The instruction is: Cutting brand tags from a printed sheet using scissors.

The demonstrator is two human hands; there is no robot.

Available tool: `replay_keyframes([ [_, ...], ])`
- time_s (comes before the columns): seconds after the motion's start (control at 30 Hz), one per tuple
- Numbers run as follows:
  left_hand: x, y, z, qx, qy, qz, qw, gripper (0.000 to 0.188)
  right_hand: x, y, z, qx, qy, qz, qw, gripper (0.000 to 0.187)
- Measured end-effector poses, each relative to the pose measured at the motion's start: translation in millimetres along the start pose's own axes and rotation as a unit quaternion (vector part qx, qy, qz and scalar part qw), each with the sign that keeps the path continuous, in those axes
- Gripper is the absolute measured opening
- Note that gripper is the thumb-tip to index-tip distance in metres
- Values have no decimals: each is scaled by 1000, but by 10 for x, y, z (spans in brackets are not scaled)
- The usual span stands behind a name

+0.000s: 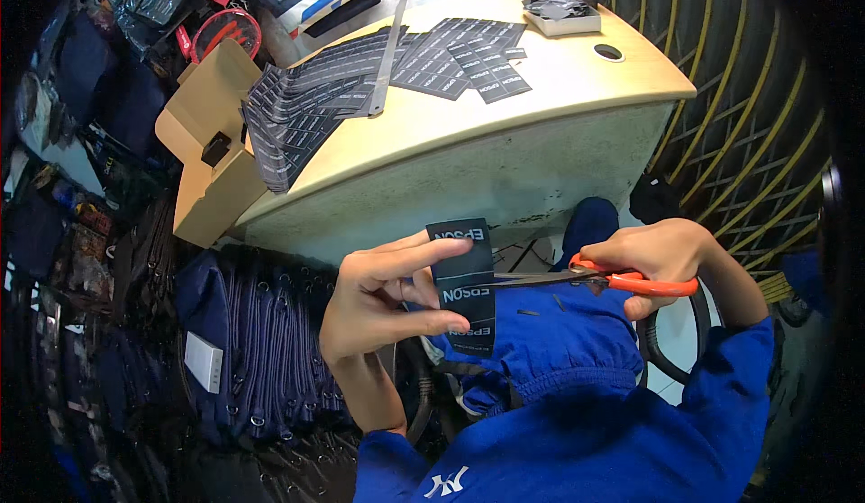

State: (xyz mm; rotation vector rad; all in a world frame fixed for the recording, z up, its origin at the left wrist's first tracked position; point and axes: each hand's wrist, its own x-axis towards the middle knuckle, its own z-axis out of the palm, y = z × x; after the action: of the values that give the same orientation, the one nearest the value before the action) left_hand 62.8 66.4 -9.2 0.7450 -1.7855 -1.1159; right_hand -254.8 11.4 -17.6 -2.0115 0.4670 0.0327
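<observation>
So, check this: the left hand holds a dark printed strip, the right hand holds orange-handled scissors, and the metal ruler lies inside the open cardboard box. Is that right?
Not quite: the head view shows the metal ruler lying on the dark sheets on the desk, not in the cardboard box. The left hand holds the strip, the right hand the scissors.
</observation>
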Motion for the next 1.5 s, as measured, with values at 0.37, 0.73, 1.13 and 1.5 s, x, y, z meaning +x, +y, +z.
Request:
replay_keyframes([
  [0.37,65,-36,38,11,-55,30,998,65,146,-106,-42,4,-26,-37,999,69],
  [0.73,64,-27,42,4,-52,4,999,64,142,-147,-63,3,-36,-18,999,75],
  [1.13,66,-35,10,10,-83,42,996,65,158,-170,-87,-8,-56,-10,998,79],
  [1.5,70,-30,3,5,-88,29,996,64,152,-201,-83,-17,-51,-2,999,65],
])
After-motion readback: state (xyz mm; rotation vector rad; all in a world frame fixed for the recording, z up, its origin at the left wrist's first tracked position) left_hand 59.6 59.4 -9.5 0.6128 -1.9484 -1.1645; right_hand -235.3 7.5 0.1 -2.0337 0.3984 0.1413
